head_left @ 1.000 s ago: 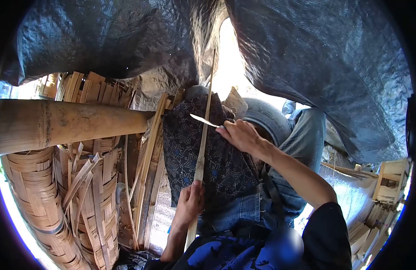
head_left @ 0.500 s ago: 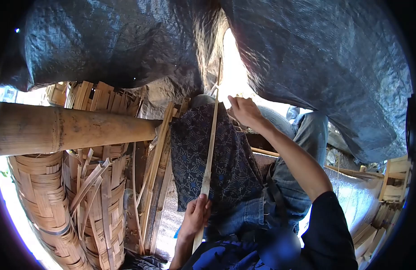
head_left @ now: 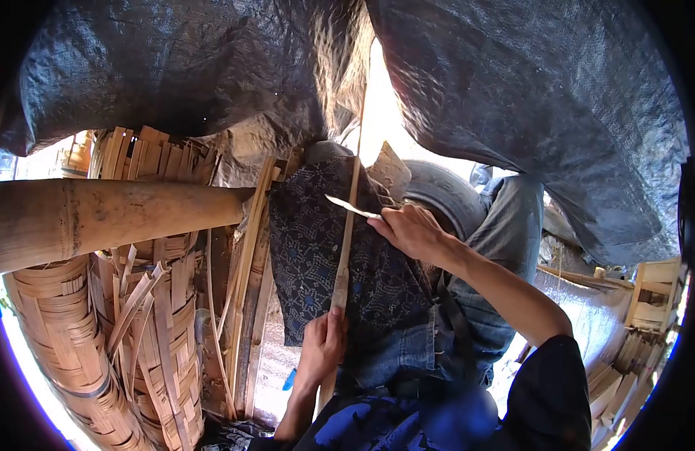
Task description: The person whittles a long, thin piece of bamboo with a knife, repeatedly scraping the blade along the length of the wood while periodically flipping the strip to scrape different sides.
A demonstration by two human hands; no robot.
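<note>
My left hand point(head_left: 323, 347) is closed around the lower part of a long bamboo strip point(head_left: 342, 272), which runs up and away from me over my lap. In my right hand point(head_left: 417, 233) is a knife point(head_left: 350, 207), its pale blade pointing left. The blade crosses the strip well above my left hand; whether its edge touches cannot be made out. Under the strip, a dark patterned cloth point(head_left: 302, 259) covers my thigh. The knife's handle is hidden inside my right fist.
A thick bamboo pole point(head_left: 122, 218) juts in from the left. Woven bamboo baskets point(head_left: 58, 323) holding split strips stand there too. Dark tarpaulin point(head_left: 190, 68) hangs across the top. A tyre point(head_left: 445, 188) lies beyond my right hand, and bamboo pieces point(head_left: 609, 391) are stacked at lower right.
My right hand has come back toward me and lower, bringing the knife blade into sight across the strip. My left hand keeps its hold. The view has shifted slightly.
</note>
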